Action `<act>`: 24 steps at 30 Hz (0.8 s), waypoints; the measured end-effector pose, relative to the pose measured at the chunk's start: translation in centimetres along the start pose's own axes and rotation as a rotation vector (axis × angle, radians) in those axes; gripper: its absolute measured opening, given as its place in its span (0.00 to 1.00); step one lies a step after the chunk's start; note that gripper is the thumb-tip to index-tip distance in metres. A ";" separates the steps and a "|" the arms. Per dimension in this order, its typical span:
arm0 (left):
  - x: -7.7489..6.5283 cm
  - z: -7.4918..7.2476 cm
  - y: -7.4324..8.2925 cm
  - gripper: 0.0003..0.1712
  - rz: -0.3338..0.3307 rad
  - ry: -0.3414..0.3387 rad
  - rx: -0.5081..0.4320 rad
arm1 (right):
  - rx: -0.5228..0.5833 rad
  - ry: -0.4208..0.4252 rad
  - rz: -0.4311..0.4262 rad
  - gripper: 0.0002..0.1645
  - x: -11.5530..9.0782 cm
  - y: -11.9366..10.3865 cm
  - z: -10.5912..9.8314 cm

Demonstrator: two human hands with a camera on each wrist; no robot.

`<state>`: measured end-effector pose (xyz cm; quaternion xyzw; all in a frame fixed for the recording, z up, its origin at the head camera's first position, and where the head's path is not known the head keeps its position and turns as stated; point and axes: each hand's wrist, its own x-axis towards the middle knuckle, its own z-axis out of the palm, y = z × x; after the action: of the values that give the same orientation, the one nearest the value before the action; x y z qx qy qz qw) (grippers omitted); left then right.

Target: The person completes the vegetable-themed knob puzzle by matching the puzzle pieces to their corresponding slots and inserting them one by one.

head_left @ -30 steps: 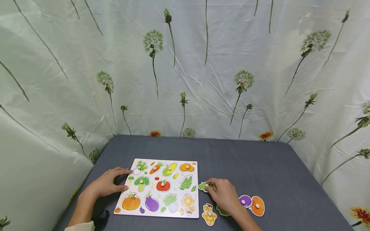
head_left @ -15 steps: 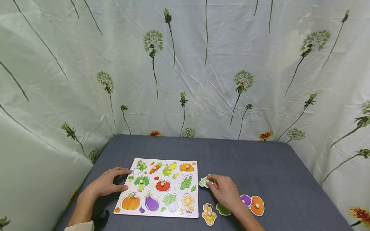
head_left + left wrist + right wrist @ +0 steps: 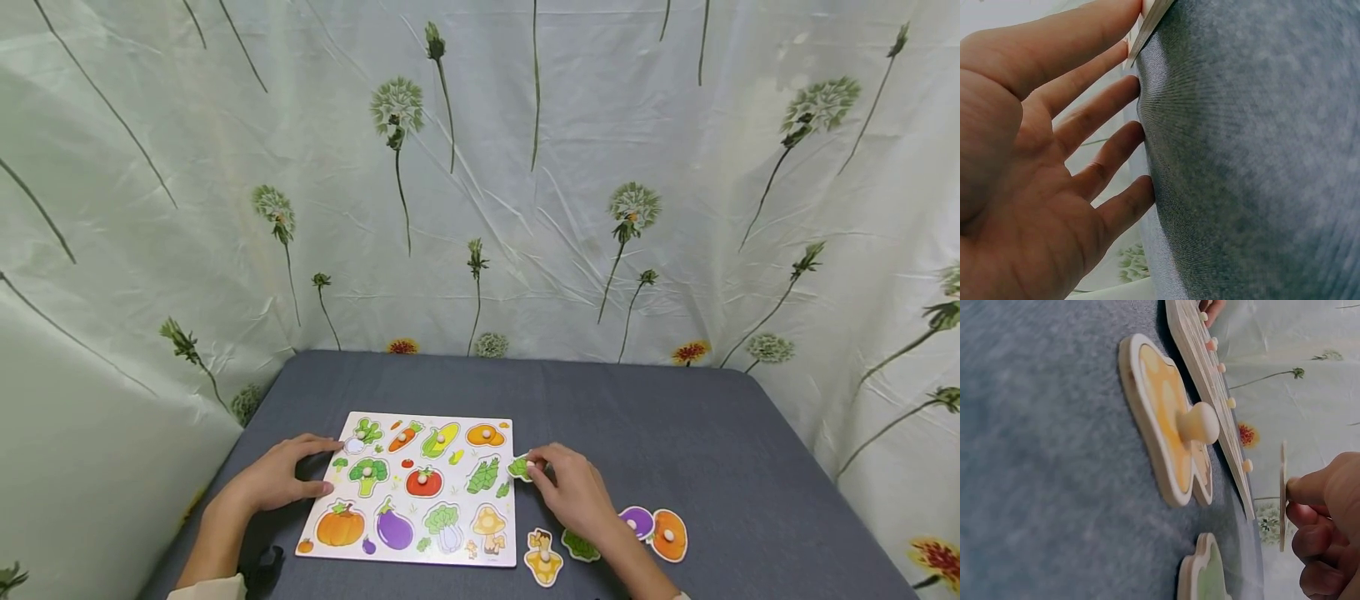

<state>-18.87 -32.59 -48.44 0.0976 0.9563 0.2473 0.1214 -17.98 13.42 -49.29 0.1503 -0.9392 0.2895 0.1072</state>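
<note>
One left hand (image 3: 277, 475) splayed, touching board (image 3: 454, 485) | right hand (image 3: 573, 490) pinching piece (image 3: 517, 468)

Out to the desk's (image 3: 750, 467) far edge, matt grey-blue cloth (image 3: 1054, 456) is showing a fine woven-looking grain, while the curtain (image 3: 525, 208) beyond that edge is gleaming, glossy and creased. Toward the desk's left edge, the board (image 3: 397, 556) is baring pale layered wood at its sides under a smooth printed face; the green piece (image 3: 518, 468) and the mushroom piece (image 3: 1169, 412) are showing pale wooden rims, and the latter's knob (image 3: 1200, 423) is looking smooth.
</note>
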 end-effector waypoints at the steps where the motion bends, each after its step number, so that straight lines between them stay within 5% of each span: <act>1: 0.0 0.0 0.0 0.42 -0.002 -0.001 -0.002 | -0.002 -0.002 -0.002 0.03 0.1 -0.1 0.1; 24: -0.1 -0.3 0.2 0.41 0.012 -0.009 -0.010 | 0.028 -0.098 -0.104 0.06 1.8 -2.8 2.1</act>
<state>-18.83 -32.56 -48.00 0.1039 0.9539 0.2524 0.1245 -18.98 9.61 -49.08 0.2144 -0.9302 0.2887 0.0738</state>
